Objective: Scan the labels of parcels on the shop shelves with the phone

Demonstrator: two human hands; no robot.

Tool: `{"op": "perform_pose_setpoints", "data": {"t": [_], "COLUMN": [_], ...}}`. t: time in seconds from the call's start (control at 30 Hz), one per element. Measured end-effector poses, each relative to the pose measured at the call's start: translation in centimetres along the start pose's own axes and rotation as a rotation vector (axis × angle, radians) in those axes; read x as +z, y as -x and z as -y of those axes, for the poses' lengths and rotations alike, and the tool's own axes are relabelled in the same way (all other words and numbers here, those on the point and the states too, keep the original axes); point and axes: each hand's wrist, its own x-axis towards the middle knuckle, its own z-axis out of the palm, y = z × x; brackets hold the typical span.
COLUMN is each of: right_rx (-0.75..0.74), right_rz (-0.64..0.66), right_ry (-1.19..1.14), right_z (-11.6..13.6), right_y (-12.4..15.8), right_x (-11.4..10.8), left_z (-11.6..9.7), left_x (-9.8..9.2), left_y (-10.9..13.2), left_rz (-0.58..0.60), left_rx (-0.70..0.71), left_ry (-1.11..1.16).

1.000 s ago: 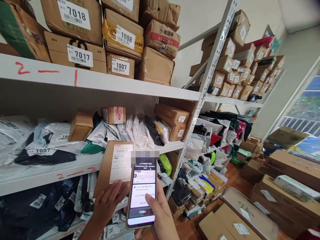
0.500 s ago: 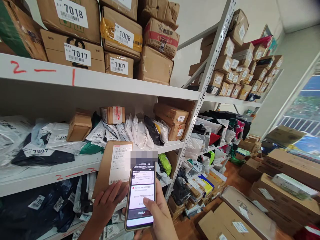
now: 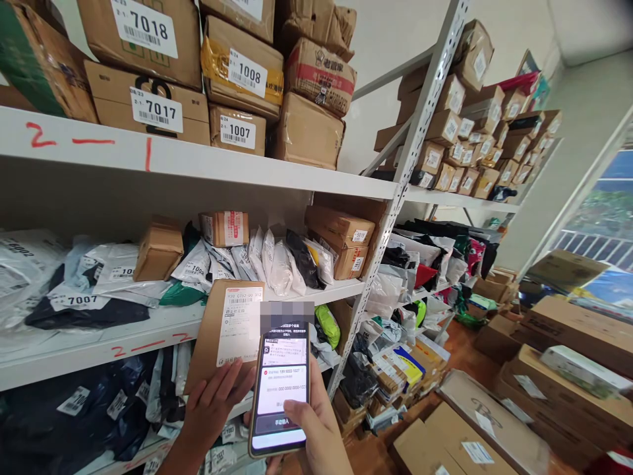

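Observation:
A flat brown cardboard parcel [image 3: 208, 336] with a white shipping label [image 3: 239, 323] is held tilted in front of the middle shelf. My left hand [image 3: 215, 402] grips its lower part, fingers lying across the front below the label; the thumb is hidden. Just to the right, my right hand [image 3: 316, 415] is closed around a smartphone [image 3: 281, 432], its thumb over the lower part of the lit screen. Lines of text and numbers show on the screen, and a blurred block covers the phone's top. The phone overlaps the parcel's right edge.
White metal shelving [image 3: 198, 173] carries labelled boxes [image 3: 158, 111] above and bagged parcels [image 3: 86, 297] on the middle level. A perforated upright [image 3: 395, 198] stands to the right, with another loaded shelf beyond. Large cartons [image 3: 445, 435] lie on the floor at the lower right.
My right thumb has shifted slightly lower on the phone screen. The parcel and phone stay in both hands, and the whole view has moved by only a few pixels.

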Motion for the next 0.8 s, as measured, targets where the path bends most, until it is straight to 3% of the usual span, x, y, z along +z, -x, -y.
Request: {"op": "perform_pose_setpoints", "data": {"t": [0.4,0.8], "right_rx": [0.009,-0.033], "right_rz": [-0.048,-0.108], "right_ry": [0.0,0.044], "right_z": [0.0,-0.7], "right_y": [-0.1,-0.7], "right_x": [-0.2,-2.7], "left_z": [-0.2,-0.6], "left_x": [-0.5,-0.8], "left_y": [-1.2,-2.5], "left_rz": [-0.007,-0.053], "left_rx": [-0.008,-0.034], "left_ry": [-0.011,-0.028]}}
